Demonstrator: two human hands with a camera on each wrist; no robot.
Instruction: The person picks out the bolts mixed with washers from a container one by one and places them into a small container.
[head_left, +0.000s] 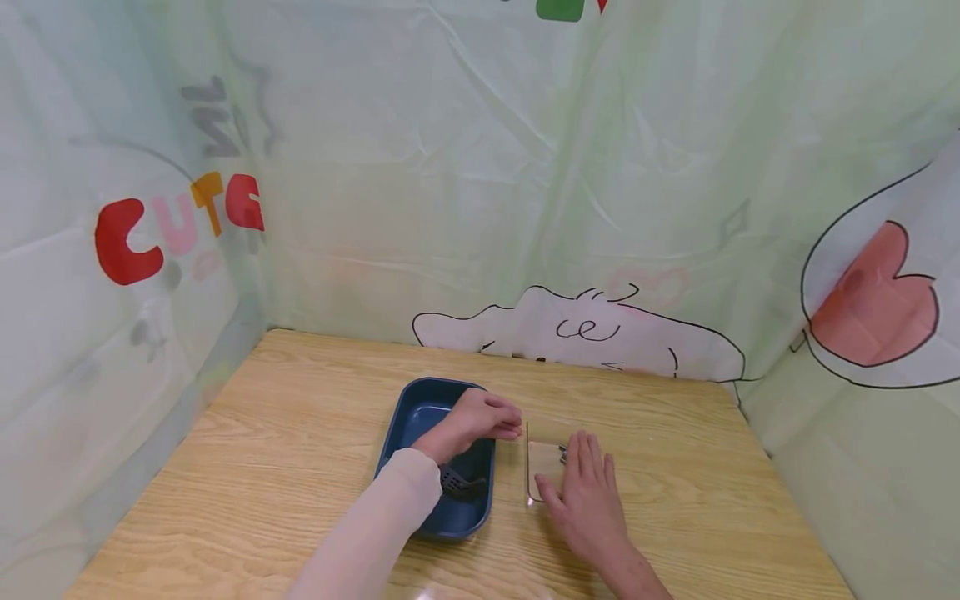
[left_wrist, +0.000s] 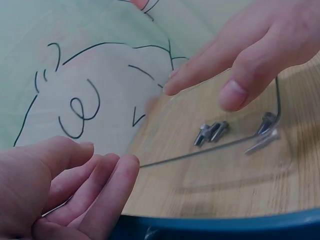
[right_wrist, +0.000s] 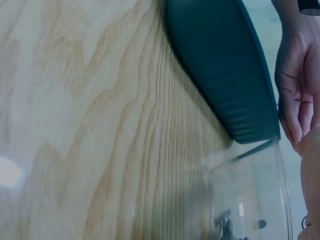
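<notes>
My left hand (head_left: 480, 417) hovers at the right rim of a blue tray (head_left: 382, 454), fingers loosely bent, thumb near the fingertips. In the left wrist view nothing shows between this hand's fingers (left_wrist: 112, 185). My right hand (head_left: 588, 500) lies with straight fingers over the right part of a clear plastic box (head_left: 543, 475), covering much of it. Several small metal screws (left_wrist: 212, 132) lie in the box, also seen blurred in the right wrist view. A dark perforated tool (head_left: 453, 482) rests inside the tray, partly hidden behind my left forearm.
The tray and box stand side by side on a wood-grain table (head_left: 300, 442), a narrow gap between them. Printed curtains (head_left: 450, 208) hang along the table's back and sides.
</notes>
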